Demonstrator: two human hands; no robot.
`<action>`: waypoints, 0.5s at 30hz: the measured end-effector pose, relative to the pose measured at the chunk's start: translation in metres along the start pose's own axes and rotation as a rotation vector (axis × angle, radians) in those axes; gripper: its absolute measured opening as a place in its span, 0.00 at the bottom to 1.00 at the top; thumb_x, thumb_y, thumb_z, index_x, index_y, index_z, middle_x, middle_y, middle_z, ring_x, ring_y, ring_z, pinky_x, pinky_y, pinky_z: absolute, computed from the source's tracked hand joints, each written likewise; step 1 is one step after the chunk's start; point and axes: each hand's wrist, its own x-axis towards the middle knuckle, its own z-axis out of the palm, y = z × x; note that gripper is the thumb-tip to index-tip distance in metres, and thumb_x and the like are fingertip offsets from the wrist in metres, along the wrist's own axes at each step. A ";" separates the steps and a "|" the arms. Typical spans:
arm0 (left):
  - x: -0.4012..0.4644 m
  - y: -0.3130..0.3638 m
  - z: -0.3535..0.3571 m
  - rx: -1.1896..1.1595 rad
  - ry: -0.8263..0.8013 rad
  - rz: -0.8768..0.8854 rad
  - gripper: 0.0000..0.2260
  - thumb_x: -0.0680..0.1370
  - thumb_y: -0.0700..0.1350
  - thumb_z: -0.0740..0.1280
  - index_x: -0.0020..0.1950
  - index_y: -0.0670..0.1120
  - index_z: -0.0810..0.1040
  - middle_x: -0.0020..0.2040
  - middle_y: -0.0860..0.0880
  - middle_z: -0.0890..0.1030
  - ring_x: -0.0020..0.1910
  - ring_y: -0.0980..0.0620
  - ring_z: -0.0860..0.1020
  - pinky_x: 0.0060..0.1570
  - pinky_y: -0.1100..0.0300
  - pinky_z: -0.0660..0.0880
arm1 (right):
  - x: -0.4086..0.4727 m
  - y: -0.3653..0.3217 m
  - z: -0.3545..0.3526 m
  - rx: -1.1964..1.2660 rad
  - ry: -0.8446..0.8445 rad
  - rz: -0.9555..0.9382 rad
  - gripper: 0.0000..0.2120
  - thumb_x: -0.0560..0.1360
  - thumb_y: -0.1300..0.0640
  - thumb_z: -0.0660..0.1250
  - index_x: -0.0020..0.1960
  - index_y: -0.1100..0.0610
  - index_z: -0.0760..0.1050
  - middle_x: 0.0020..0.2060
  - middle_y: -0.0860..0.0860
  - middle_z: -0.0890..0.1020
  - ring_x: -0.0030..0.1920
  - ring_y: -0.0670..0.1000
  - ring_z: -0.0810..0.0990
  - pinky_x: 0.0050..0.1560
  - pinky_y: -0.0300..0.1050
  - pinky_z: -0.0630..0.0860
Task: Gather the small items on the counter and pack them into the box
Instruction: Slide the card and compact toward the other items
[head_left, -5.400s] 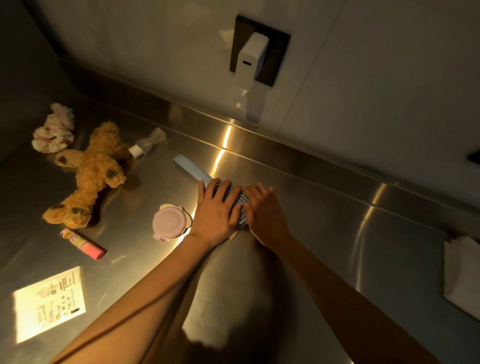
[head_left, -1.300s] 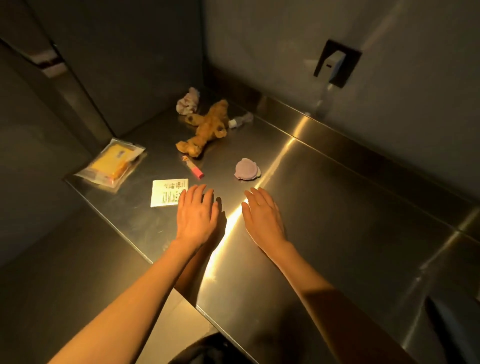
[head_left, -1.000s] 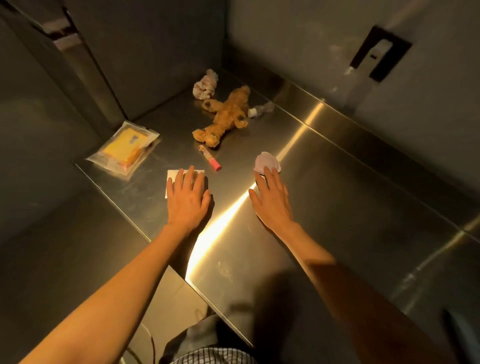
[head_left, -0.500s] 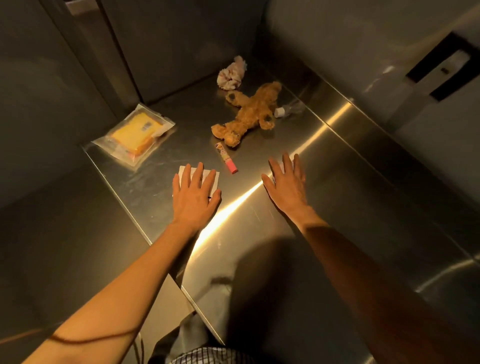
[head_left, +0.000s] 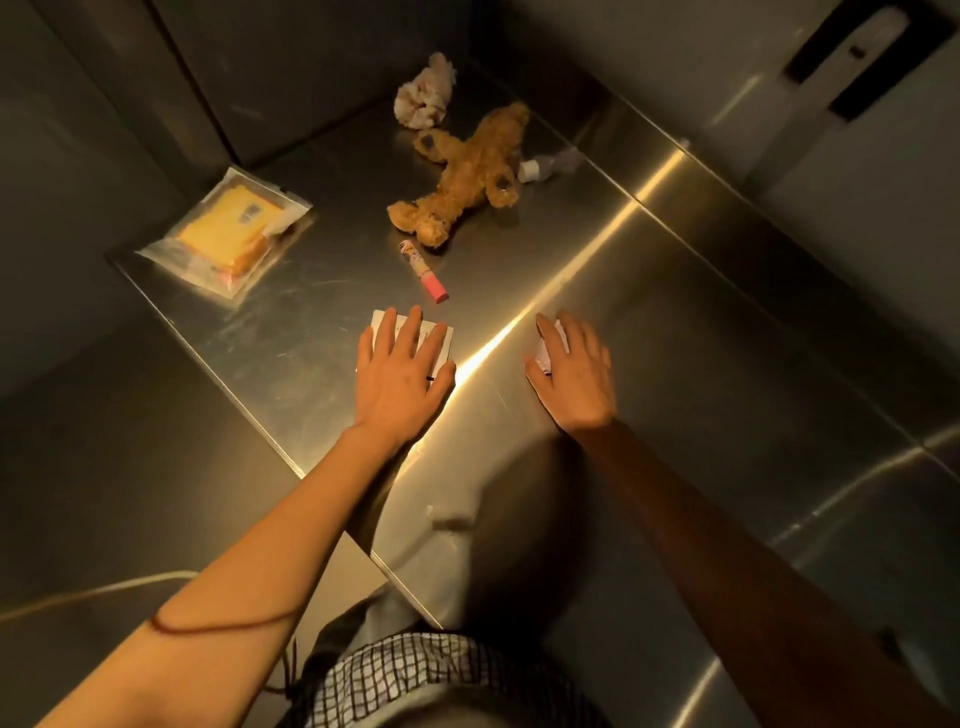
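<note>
Head view, landmark: the plush bear (head_left: 467, 176), lying flat toward the far end of the steel tabletop (head_left: 675, 338).
My left hand (head_left: 400, 379): grip fully open, fingers straight and spread, palm down on the white paper card (head_left: 439, 338). Card sits nearer to me than the bear; only its far edge and right side show past my fingers.
My right hand (head_left: 571, 374): palm down on the tabletop, nearer to me than the bear and to its right. Fingers bend lightly over a small pale pink item (head_left: 543, 356), which shows only at the thumb side. Cannot tell if the grip closes on it or merely covers it.
Pink-capped tube (head_left: 423, 270): flat on the tabletop, just on my side of the bear's lowest paw, between the bear and the card, touching neither.
Crumpled scrunchie (head_left: 423, 93): beyond the bear, just beside its upper paw, in the far corner.
Small white-capped bottle (head_left: 545, 166): on its side, right of the bear, next to its paw.
Clear pouch with yellow contents (head_left: 228, 239): well left of the bear, at the tabletop's left edge.
Box: not visible in this view.
</note>
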 end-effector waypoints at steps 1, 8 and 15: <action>-0.002 0.005 0.001 0.004 -0.011 0.020 0.26 0.80 0.61 0.46 0.73 0.54 0.66 0.76 0.45 0.62 0.75 0.40 0.56 0.72 0.41 0.50 | -0.010 0.003 -0.001 0.015 -0.004 0.017 0.29 0.75 0.41 0.52 0.70 0.54 0.68 0.68 0.59 0.70 0.67 0.62 0.67 0.62 0.59 0.67; -0.029 0.059 0.010 0.012 -0.072 0.200 0.25 0.80 0.60 0.46 0.74 0.53 0.65 0.76 0.45 0.62 0.76 0.41 0.55 0.73 0.42 0.48 | -0.088 0.033 -0.001 0.029 -0.017 0.149 0.26 0.77 0.43 0.61 0.72 0.52 0.65 0.72 0.57 0.66 0.71 0.59 0.63 0.67 0.56 0.62; -0.072 0.128 0.028 0.017 -0.128 0.415 0.25 0.81 0.59 0.46 0.74 0.52 0.66 0.75 0.44 0.63 0.75 0.40 0.56 0.73 0.40 0.54 | -0.199 0.065 0.004 0.085 0.227 0.240 0.22 0.76 0.45 0.65 0.65 0.57 0.75 0.63 0.59 0.76 0.62 0.59 0.75 0.59 0.52 0.72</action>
